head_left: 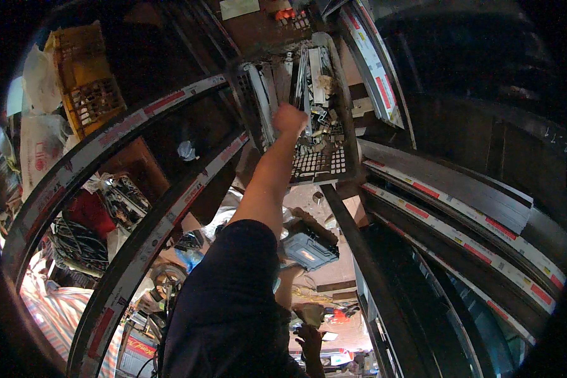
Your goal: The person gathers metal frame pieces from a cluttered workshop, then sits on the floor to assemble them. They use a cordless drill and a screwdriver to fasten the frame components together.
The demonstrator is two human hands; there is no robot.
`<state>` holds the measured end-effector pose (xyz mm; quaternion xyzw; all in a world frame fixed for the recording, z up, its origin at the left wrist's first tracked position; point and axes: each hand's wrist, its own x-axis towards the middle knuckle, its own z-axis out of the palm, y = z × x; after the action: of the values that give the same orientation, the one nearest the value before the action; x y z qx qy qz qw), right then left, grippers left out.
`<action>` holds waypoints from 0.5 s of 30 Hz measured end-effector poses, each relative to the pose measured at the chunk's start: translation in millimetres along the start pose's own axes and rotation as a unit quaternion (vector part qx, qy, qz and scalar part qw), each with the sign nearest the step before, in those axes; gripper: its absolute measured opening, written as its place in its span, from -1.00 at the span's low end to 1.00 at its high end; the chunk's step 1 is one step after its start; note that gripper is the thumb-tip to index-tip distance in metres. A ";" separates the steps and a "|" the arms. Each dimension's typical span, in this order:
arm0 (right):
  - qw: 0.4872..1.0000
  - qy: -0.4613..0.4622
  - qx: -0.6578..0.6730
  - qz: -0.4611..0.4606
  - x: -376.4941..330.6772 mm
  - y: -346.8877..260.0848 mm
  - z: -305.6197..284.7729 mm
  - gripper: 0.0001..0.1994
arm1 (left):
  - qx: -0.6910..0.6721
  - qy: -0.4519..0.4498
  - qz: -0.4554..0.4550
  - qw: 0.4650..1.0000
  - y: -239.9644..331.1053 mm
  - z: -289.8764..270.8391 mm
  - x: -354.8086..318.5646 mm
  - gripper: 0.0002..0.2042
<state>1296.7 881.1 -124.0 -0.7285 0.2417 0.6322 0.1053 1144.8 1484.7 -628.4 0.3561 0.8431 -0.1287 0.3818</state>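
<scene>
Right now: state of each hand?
Left hand: low in the picture, open or shut cannot be told.
Right hand: fisted, reaching into the grey crate of metal parts; contents unclear.

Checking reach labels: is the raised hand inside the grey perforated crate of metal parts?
Yes: the raised hand, closed in a fist, sits among the metal parts in the grey perforated crate.

One of the hands [289, 118] (a closed fist) reaches into the grey crate [343, 110].
</scene>
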 end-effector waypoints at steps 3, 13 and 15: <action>1.000 -0.003 -0.020 0.013 -5.0 -11.2 13.0 -0.62 | 0.021 -0.048 0.020 0.998 -10.7 -14.8 -0.6 -0.59; 0.989 0.025 -0.097 -0.112 -10.7 -53.0 21.5 -0.62 | -0.484 -0.103 0.103 0.863 -87.6 -2.8 -48.4 -0.80; 0.956 0.003 -0.187 -0.227 -7.9 -62.9 23.4 -0.63 | -0.616 -0.239 0.078 0.747 -111.2 -15.8 -91.6 -0.88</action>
<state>1306.2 947.8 -130.1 -0.7728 -0.0524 0.6233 0.1078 1100.0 1367.1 -556.4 0.0658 0.5900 0.3674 0.7160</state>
